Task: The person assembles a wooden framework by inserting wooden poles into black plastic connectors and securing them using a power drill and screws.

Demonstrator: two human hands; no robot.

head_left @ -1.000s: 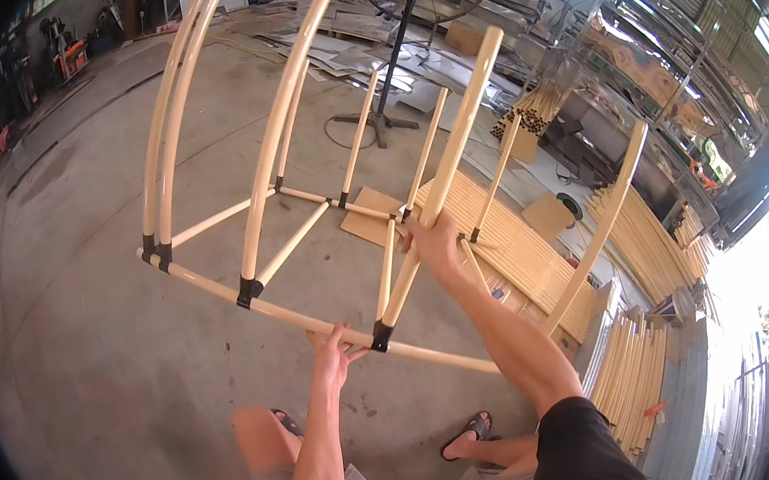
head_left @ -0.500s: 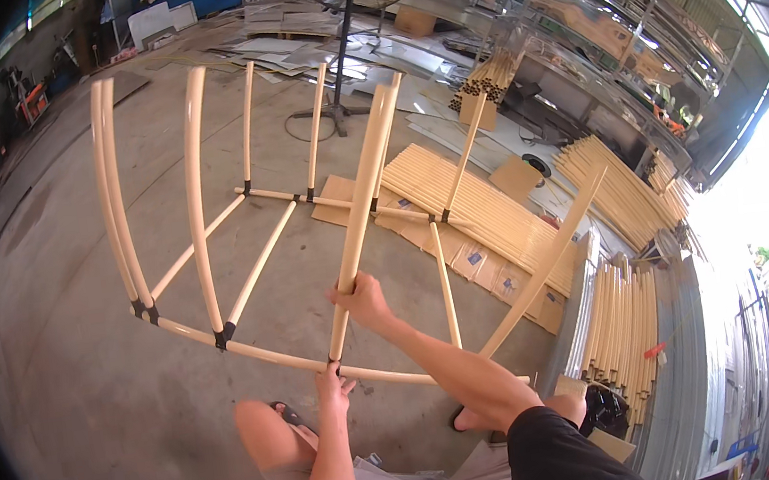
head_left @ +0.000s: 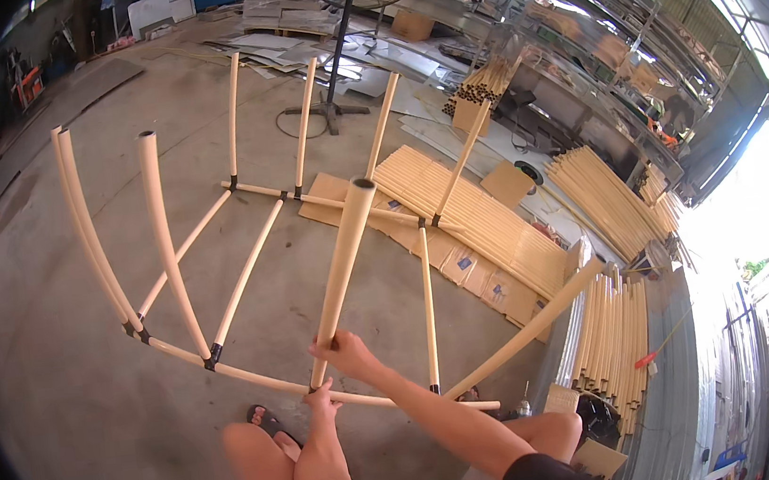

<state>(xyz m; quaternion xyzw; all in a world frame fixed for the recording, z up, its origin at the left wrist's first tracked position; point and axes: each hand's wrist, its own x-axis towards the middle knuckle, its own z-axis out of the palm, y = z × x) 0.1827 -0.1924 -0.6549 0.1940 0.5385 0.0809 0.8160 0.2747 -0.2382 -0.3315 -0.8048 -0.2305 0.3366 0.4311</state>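
Observation:
A frame of cream-coloured pipes with black joints stands on the floor before me, its near bottom rail (head_left: 262,375) running past my knees. My right hand (head_left: 347,354) is wrapped round the lower part of an upright pipe (head_left: 345,249), whose open top end tilts toward me. Just below, my left hand (head_left: 322,398) grips the pipe joint where this upright meets the rail; the fingers mostly cover that joint. Further left, another upright (head_left: 164,237) rises from a black joint (head_left: 213,359). A pipe (head_left: 532,326) slants up from the rail's right end.
Beyond the frame, many pipes (head_left: 467,216) lie side by side on cardboard (head_left: 448,256). More pipe bundles (head_left: 618,337) rest at the right beside long metal profiles. A black stand (head_left: 329,112) stands behind, near scattered sheets. Racks of material fill the back right.
The held upright's top has come down and toward me, so its open end now shows. Both hands sit slightly further left and lower in view, still on the same places. The view has shifted.

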